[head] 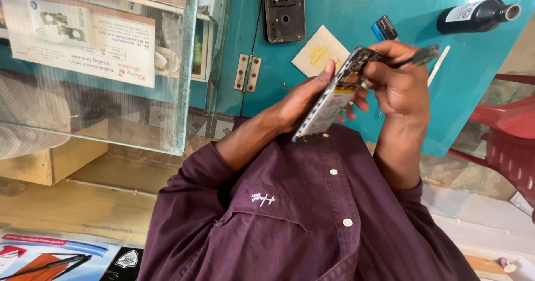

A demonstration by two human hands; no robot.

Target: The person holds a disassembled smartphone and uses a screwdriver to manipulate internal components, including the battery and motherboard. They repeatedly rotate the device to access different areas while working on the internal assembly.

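Two hands meet over the opened phone [334, 94], held above the teal tabletop [345, 13]. Left hand [304, 100] grips its edge, fingers mostly hidden behind it. Right hand [398, 83] pinches a blurred dark tool [421, 55] just beside the phone's top; its tip is hard to make out

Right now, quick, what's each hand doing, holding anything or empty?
Left hand: closed around the opened phone, holding it tilted.
Right hand: closed on a thin dark tool, fingers at the phone's top end.
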